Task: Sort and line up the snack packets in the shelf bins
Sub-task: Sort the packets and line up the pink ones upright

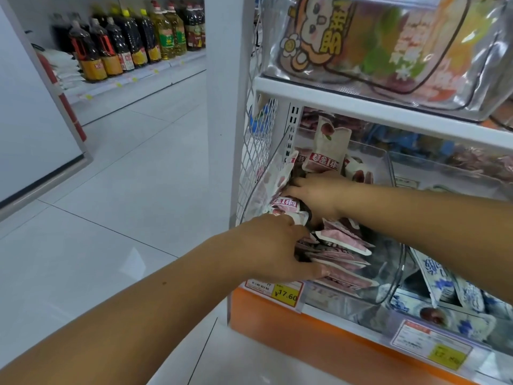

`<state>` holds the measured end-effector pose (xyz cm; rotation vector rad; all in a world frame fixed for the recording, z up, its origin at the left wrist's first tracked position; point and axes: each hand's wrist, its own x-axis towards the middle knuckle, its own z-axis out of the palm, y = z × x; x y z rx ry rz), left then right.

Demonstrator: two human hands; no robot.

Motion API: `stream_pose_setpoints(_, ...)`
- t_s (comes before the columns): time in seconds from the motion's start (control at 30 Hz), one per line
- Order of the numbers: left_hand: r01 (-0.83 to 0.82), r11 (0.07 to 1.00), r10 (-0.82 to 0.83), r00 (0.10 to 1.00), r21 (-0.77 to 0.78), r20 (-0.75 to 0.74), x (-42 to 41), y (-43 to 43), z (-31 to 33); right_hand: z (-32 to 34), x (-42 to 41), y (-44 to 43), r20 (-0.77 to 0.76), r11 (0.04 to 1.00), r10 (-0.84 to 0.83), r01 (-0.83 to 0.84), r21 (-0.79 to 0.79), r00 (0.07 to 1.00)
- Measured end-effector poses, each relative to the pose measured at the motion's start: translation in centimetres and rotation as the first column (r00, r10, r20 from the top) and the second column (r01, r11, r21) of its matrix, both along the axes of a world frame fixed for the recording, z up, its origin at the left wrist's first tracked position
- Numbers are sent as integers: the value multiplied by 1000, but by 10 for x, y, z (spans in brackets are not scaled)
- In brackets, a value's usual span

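Both hands are in the leftmost clear bin point(388, 282) of the shelf, where the pink-and-white snack packets point(344, 240) lie in a loose, slanted heap, some flat near the front and one packet point(327, 151) standing upright at the back. The left hand point(273, 248) presses against the front of the heap, its grip narrow around the edges of several flat packets by the yellow price tag point(286, 294). The right hand point(316, 191) reaches in from the right and lies over packets in the middle of the bin; its fingertips are buried among them, so I cannot tell whether its grip has closed on one or only rests there. To do this step well, I judge the left hand should hold the front stack steady as a stop while the right gathers the strays, turns them to face the same way and stands them behind one another. The blue-and-white packets point(441, 284) in the neighbouring bin should stay apart. The slick wrappers will likely slide, so light, even pressure is wise.
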<state>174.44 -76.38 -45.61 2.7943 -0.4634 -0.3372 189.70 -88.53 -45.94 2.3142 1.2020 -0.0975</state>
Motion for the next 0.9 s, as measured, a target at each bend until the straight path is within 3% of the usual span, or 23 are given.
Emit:
stream_pose_setpoints(0.17, 1, 1000, -1, 1000, -16, -1, -2, 2, -1, 2, -1, 1, 3, 999, -3, 3, 48, 1000)
stream_pose_setpoints(0.37, 14, 1000, -14, 1000, 4, 23, -1, 2, 0, 28, -3, -9, -163, 948, -193, 227, 225, 968)
stream_pose_setpoints(0.63, 9, 1000, -9, 1000, 2, 8, -2, 1, 1, 18, 5, -12, -217, 949, -164, 214, 233, 962)
stream_pose_setpoints(0.77, 12, 1000, -12, 1000, 18, -15, -1, -1, 4, 19, 1, -11, -295, 901, -211, 303, 310, 932)
stream_pose_setpoints(0.9, 15, 999, -13, 999, 36, -41, 0, -1, 9, 30, -1, -13, -420, 772, -248, 440, 459, 873)
